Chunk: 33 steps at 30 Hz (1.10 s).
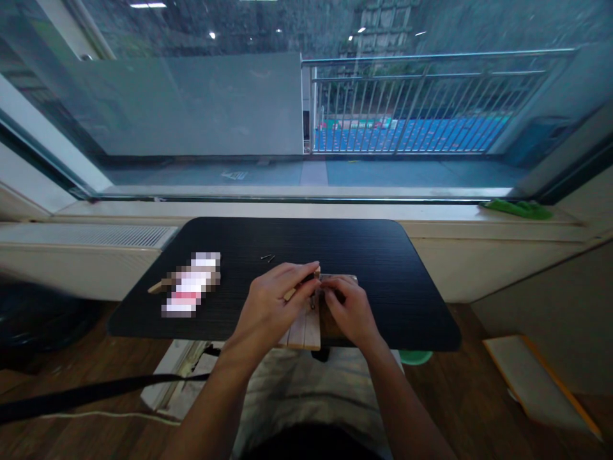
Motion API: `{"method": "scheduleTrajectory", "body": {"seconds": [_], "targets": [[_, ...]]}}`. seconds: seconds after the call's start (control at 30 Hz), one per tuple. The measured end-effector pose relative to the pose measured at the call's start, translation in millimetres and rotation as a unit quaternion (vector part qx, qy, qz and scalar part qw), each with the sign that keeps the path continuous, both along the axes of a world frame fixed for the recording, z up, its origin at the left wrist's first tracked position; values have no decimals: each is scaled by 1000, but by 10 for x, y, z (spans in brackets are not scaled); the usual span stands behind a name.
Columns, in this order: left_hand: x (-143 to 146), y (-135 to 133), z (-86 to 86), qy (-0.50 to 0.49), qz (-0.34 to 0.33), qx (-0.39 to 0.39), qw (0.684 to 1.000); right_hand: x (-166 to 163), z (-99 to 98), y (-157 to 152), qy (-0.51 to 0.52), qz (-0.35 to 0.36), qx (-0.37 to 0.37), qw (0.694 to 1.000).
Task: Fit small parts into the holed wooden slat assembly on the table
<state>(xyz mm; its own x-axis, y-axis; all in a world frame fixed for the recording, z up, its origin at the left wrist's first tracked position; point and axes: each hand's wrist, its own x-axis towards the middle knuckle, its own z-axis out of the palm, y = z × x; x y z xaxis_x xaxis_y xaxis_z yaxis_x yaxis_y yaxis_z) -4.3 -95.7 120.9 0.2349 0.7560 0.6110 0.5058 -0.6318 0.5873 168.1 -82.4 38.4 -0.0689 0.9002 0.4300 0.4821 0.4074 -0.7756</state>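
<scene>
My left hand (275,297) and my right hand (347,310) meet over a small black table (393,281), near its front edge. Under them lies a pale wooden board (306,329) made of slats, with a darker wooden piece (328,322) beside it. The left fingers pinch a thin wooden stick (290,294) that angles toward the right hand. The right fingers are pinched together at a small dark metal part (313,300); I cannot make out what it is.
Two small nails (268,258) lie behind the hands. A blurred-out white and red pack (191,291) sits at the table's left with a wooden stick (158,286) under it. A window ledge with a green cloth (520,208) lies behind. A black strap (96,391) crosses the floor.
</scene>
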Motion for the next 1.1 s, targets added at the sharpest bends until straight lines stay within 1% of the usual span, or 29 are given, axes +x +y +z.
{"method": "scheduleTrajectory", "body": {"seconds": [0.23, 0.37, 0.43, 0.6, 0.77, 1.1], "targets": [[12, -30, 4, -9, -6, 0, 1000, -1, -39, 18, 1, 1, 6, 1000], [17, -22, -1, 7, -24, 33, 999, -7, -27, 24, -17, 0, -6, 1000], [20, -12, -12, 4, -22, 44, 999, -14, -7, 23, -27, 1, -15, 1000], [19, 1, -14, -3, 8, 15, 1000, -23, 20, 22, -35, 2, -11, 999], [9, 5, 10, -5, 2, 2, 1000, -25, 7, 25, -34, -1, -8, 999], [-6, 1, 10, -2, -17, 1, 1000, -25, 16, 21, -35, 3, 2, 999]]}}
